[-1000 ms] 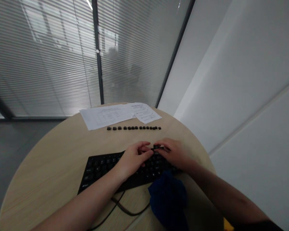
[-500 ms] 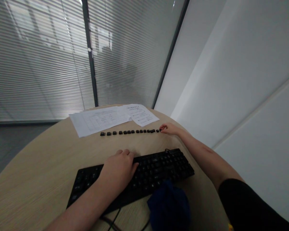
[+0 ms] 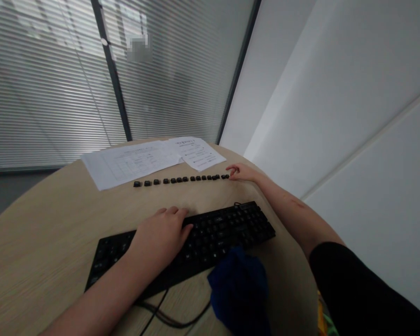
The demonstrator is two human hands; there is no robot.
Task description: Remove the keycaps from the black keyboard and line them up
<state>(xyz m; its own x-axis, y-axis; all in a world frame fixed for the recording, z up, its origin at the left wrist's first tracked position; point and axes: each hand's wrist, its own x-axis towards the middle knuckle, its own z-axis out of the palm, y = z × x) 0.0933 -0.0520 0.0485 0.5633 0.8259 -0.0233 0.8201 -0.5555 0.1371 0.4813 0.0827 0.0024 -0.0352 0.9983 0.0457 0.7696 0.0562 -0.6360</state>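
Fingers [image 3: 229,167] of the right hand [image 3: 242,172] parted, the rightmost keycap [image 3: 227,177] just beside their tips

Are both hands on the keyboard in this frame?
No, only the left hand is on the keyboard; the right hand is at the right end of the row of keycaps.

the keyboard [image 3: 227,228] looks like hard plastic, mostly matt. beyond the keyboard, the keycaps [image 3: 165,180] are plastic with a faint shine, and the 2 sheets [image 3: 133,161] are smooth, matt paper. under the keyboard, the table [image 3: 38,242] shows wood grain, smooth and dull. nearer than the keyboard, the cable [image 3: 177,325] looks plastic-coated and the rag [image 3: 240,289] is creased, matt cloth.
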